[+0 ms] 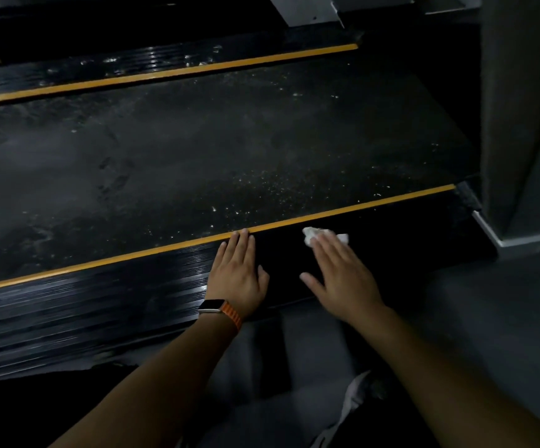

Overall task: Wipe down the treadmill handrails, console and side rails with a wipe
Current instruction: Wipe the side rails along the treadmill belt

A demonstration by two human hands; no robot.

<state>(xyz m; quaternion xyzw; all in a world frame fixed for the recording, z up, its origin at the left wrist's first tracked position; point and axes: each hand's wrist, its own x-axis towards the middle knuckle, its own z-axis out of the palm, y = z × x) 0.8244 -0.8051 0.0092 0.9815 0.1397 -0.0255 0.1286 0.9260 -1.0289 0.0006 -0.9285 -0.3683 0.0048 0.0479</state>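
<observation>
The near black ribbed side rail (100,305) of the treadmill, with a yellow stripe along its inner edge, ran across the view from the lower left to the upper right. On this rail the left hand (236,276) lay flat, palm down, its fingers straight and close together, the fingertips reaching the yellow stripe. Just beside it, nearer to the right end of the rail, the right hand (343,279) pressed with straight, slightly spread fingers on a small crumpled white wipe (312,236). The wipe lay on the rail under those fingertips, just below the stripe. Neither hand was curled around anything. A smartwatch with an orange band (217,308) sat on the left wrist, at the outer edge of the rail. Beyond the rail stretched the dusty dark running belt (197,140), and beyond that a second black rail (133,71) with its own yellow stripe. A grey upright post (520,108) stood at the right end of the near rail, and grey floor (456,302) lay along its outer side.
</observation>
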